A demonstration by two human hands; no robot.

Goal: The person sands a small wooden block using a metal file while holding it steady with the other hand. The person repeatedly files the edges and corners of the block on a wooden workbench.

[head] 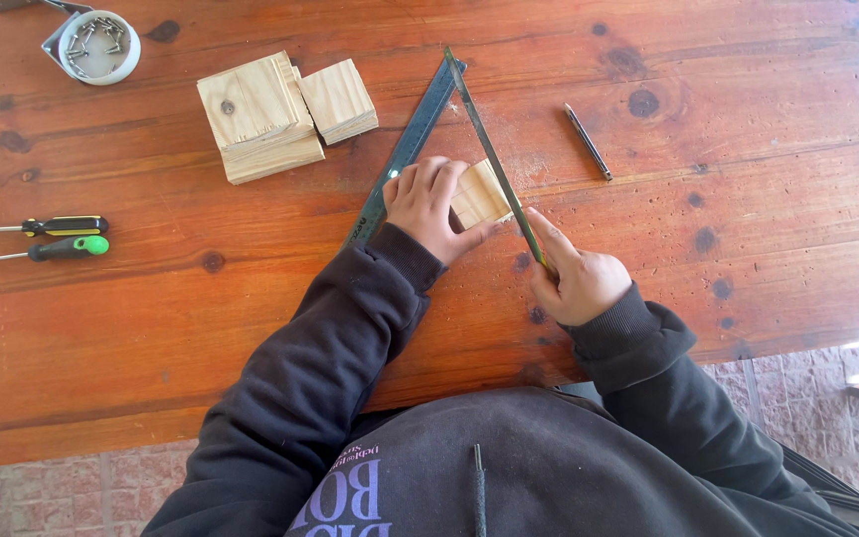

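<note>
Seen from above, your left hand [428,206] presses down on a small pale wood block [479,194] near the middle of the reddish, knotted wooden table [748,129], fingers curled over the block's near-left side and thumb along its lower edge. The block sits in the angle of a metal carpenter's square [412,139], whose dark, graduated blade runs under your left hand while its thin arm [489,149] lies against the block's right edge. Your right hand [577,278] is closed around the lower end of that thin arm, index finger stretched along it; whether it also holds a marking tool cannot be told.

Beyond the square's corner lies a stack of larger pine blocks [262,119], two on top, a slab beneath. A white tub of screws [98,45] stands at the far left corner. Two screwdrivers, one with a black-and-yellow handle [67,226] and one with a green handle [72,247], lie side by side at the left edge. A dark pencil [587,141] rests alone to the right of the square, well apart from your hands.
</note>
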